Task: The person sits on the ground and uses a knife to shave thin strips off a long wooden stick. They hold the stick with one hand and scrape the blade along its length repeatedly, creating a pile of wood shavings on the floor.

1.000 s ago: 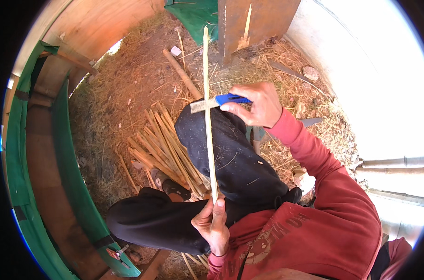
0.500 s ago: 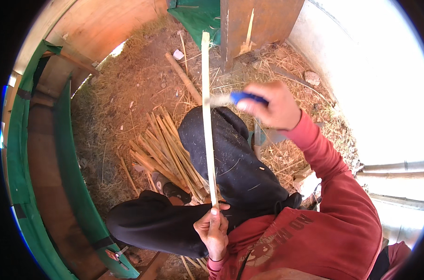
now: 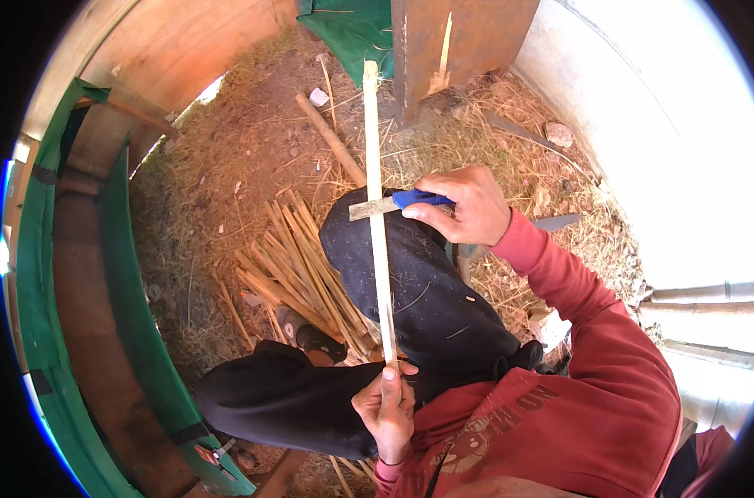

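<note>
My left hand [image 3: 385, 408] is closed round the near end of a long pale bamboo strip [image 3: 374, 149], which points away from me over my raised knee. In my right hand [image 3: 466, 204] is a knife with a blue handle [image 3: 418, 198], gripped between thumb and fingers. Its broad, worn blade [image 3: 369, 208] lies crosswise over the strip, at about the middle of its length, above the dark trousers. Thin shavings dot the cloth on the knee. Fine frayed fibres show at the strip's far end.
Several split bamboo strips [image 3: 298, 270] lie piled left of my knee, beside my foot in a dark sandal [image 3: 315, 339]. A bamboo pole [image 3: 331, 141] rests on the straw-strewn ground ahead. A brown board [image 3: 464, 54] stands at the back, a pale wall [image 3: 642, 141] at right, green-edged panels [image 3: 136, 290] at left.
My right hand has moved slightly left and down, and the knife blade, blurred before, now lies across the strip. The strip and my left hand have shifted slightly right.
</note>
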Tool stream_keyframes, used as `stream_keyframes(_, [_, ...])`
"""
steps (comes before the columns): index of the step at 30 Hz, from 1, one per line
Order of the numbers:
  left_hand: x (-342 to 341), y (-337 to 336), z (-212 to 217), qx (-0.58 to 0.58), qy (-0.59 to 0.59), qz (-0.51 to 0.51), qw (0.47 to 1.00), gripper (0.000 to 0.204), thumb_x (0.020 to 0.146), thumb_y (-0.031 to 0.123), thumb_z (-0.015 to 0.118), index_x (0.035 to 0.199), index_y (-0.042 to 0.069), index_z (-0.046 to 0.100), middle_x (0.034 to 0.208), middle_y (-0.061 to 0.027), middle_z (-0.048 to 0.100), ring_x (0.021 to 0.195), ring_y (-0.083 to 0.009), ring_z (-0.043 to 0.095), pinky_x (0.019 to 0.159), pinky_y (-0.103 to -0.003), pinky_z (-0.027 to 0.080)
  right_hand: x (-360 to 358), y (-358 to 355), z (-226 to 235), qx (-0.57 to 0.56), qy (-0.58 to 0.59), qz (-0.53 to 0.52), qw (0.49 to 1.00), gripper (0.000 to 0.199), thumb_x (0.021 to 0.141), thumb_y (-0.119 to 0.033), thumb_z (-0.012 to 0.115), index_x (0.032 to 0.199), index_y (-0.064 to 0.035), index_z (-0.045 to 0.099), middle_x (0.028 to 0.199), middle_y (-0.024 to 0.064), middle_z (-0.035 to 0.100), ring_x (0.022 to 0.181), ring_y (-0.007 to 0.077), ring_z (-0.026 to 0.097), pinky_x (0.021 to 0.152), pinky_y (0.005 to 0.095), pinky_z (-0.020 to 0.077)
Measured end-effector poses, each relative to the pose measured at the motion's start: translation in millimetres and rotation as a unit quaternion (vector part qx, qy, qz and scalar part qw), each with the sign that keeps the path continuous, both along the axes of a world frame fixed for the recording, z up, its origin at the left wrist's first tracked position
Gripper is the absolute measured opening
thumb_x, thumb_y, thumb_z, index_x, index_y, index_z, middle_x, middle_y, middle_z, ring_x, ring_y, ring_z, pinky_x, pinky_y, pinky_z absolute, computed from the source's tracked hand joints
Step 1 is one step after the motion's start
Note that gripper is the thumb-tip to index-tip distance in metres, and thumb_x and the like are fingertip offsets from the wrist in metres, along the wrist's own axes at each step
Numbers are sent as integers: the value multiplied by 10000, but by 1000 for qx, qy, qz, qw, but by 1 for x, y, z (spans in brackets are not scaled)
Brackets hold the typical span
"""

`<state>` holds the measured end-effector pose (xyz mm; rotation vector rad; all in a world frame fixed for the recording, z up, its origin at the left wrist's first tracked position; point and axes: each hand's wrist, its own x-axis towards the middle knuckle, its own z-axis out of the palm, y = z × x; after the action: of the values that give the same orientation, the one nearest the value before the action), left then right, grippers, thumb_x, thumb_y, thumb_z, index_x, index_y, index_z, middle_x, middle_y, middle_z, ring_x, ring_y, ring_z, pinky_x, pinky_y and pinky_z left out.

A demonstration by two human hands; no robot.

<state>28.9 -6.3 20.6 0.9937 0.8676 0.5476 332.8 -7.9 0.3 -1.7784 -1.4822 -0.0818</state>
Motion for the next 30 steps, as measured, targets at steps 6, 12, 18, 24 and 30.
stream_keyframes(6, [0,-1,-1,29,21,12,999,404,1021,269,589,851,-88,667,492,52,373,437,-16,274,443,-231,159,28,12,-5,43,-94,-145,984,346,879,-403,732,878,-57,721,603,87,601,459,257,573,460,378,435])
stream_keyframes(12, [-22,-4,-7,4,6,31,999,356,996,229,629,884,-104,691,492,47,389,446,-23,270,452,-239,157,124,-18,2,27,97,-349,932,418,922,-514,653,994,-116,761,583,56,618,477,171,573,478,348,460])
stream_keyframes(18, [-16,-2,-6,25,27,37,999,349,981,225,654,888,-109,697,493,51,386,450,-19,259,452,-243,154,34,-6,20,15,11,15,1000,339,913,-452,686,905,-118,743,533,51,562,429,206,529,438,347,394])
stream_keyframes(24, [-17,-2,-5,15,14,23,1000,349,987,225,645,896,-109,693,494,49,381,450,-20,263,453,-242,154,21,1,5,6,8,19,1000,346,887,-468,701,877,-124,741,545,98,570,454,305,549,466,385,406])
stream_keyframes(30, [-12,-2,-3,21,12,25,999,356,997,222,625,861,-102,680,494,45,375,446,-21,270,452,-239,158,38,19,-3,61,-51,-32,996,358,887,-502,686,831,-155,754,544,59,601,438,243,572,430,364,409])
